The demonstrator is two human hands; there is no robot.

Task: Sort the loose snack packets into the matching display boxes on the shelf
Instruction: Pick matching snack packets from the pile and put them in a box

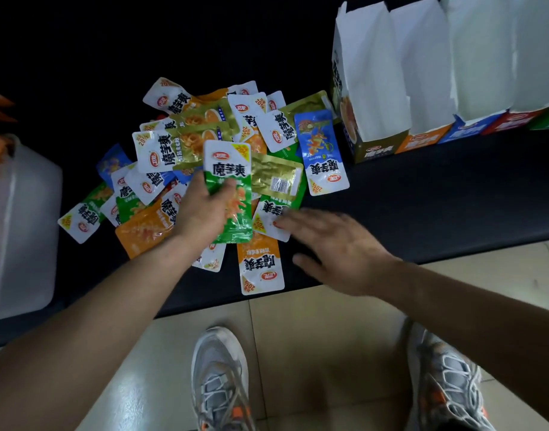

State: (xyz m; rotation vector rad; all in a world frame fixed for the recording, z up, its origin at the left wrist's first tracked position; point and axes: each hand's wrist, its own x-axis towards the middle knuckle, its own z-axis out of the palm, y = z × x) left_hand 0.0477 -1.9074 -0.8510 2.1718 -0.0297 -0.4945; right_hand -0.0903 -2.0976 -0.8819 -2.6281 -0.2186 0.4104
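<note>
Head view, read from the left: we saw a white plastic container [18,219] at the shelf's far left, then the heap of loose snack packets [186,144] spread over the dark shelf [438,197]. Our left hand [201,213] was closed on a green packet [232,194], thumb across its printed face and fingers behind it, the packet raised a little over the heap. Its long axis ran roughly away from us, white branded end pointing toward the back of the shelf, green sealed end toward us. Just right of it, our right hand [338,247] was spread flat and held nothing, fingertips reaching a second green-and-white packet [273,217]; contact was blurred and we could not tell. A blue packet [323,154] lay lengthwise at the heap's right edge. Farther right stood the row of display boxes [422,88], tall white flaps up, coloured fronts running gold, orange, blue, red, then green [547,119] at the frame's edge.

We judged the step to be gathering green packets, with sorting barely begun. Next, the held packet would need carrying across the whole row to the green box, well apart from the heap, and slipping in behind its flap.
</note>
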